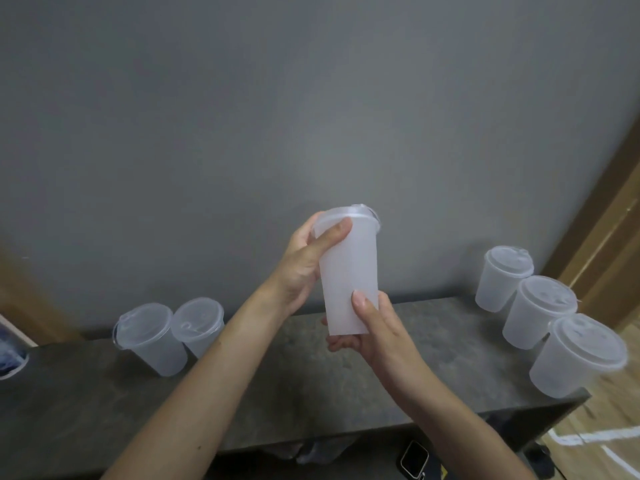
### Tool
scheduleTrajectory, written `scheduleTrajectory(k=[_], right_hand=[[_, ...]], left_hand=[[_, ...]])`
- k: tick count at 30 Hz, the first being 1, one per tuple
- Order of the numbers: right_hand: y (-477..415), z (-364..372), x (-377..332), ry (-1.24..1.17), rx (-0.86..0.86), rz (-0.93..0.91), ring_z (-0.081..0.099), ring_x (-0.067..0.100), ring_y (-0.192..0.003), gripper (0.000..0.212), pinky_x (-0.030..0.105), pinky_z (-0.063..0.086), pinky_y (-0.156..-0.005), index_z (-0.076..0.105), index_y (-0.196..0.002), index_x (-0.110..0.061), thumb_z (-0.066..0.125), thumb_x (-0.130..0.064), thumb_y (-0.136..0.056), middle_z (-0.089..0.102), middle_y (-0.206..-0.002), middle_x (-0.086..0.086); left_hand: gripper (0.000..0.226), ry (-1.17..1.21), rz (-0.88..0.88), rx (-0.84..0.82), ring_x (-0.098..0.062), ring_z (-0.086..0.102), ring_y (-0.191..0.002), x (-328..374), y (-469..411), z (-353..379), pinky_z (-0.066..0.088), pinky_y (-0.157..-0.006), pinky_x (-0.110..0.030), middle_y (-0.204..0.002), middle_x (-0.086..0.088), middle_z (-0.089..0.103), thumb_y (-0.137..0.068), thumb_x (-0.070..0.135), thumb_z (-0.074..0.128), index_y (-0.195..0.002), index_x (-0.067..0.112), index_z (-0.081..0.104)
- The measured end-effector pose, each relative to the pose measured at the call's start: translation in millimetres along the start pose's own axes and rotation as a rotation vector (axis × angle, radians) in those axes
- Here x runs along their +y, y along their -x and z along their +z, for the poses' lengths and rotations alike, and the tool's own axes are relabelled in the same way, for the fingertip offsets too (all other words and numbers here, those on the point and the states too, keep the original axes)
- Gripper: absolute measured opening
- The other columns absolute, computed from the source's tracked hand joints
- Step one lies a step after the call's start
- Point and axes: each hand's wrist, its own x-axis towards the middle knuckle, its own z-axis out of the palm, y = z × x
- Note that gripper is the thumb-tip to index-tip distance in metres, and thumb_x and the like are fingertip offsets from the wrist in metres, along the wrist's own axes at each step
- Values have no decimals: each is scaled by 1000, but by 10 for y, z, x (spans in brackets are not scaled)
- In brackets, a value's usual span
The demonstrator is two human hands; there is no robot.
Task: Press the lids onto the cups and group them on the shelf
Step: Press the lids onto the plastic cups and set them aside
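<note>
a person holds a frosted plastic cup (348, 271) upright in the air above a dark shelf (86, 393), with a lid (349, 214) on its rim. the left hand (303, 268) curls round the top of the cup, thumb just under the lid. the right hand (375, 329) grips the base, thumb on the front, fingers underneath. two lidded cups (152, 344) stand at the shelf's left end, three more lidded cups (538, 311) at its right, before a grey wall (311, 98).

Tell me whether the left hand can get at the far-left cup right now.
Likely not yet: left hand grips the held cup near its lid. Freed, nothing stands between it and the far-left cup.
</note>
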Motion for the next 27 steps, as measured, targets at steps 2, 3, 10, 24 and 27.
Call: scheduleTrajectory(k=[2, 3, 10, 24, 27], right_hand=[[18, 24, -123, -297, -142, 96, 63, 23, -68, 62, 32, 56, -63, 64, -123, -6, 52, -58, -91, 66, -91, 17], [41, 24, -186, -423, -234, 131, 60, 20, -65, 63, 30, 54, -62, 71, -119, -9, 46, -61, -94, 64, -87, 16], [119, 89, -284, -424, -271, 179, 61, 24, -73, 68, 34, 57, -69, 68, -120, -5, 44, -64, -96, 63, -87, 18], [200, 159, -422, -335, -130, 234, 69, 25, -86, 63, 33, 60, -73, 60, -130, -3, 50, -56, -96, 67, -95, 16], [205, 133, -475, -576, -250, 220, 71, 26, -79, 62, 31, 60, -69, 67, -120, 0, 44, -55, -100, 69, -93, 18]], left_hand=[[74, 120, -30, -50, -34, 61, -114, 28, 17, -5, 47, -104, -51, -131, -24, 64, -79, 43, 74, -139, 3, 54], [76, 161, -38, -70, -36, 59, -117, 48, 33, -3, 45, -107, -52, -135, -28, 60, -81, 42, 72, -141, 1, 52], [59, 97, -45, 54, -23, 66, -98, 175, 46, 57, 54, -86, -40, -112, -11, 70, -84, 37, 71, -134, 7, 59], [51, -84, -88, 214, -18, 71, -96, 199, 64, 77, 56, -80, -37, -118, -9, 74, -82, 49, 76, -121, 17, 67], [49, 83, -75, 83, -23, 68, -98, 220, 97, 70, 52, -78, -41, -110, -5, 72, -83, 45, 72, -121, 15, 63]])
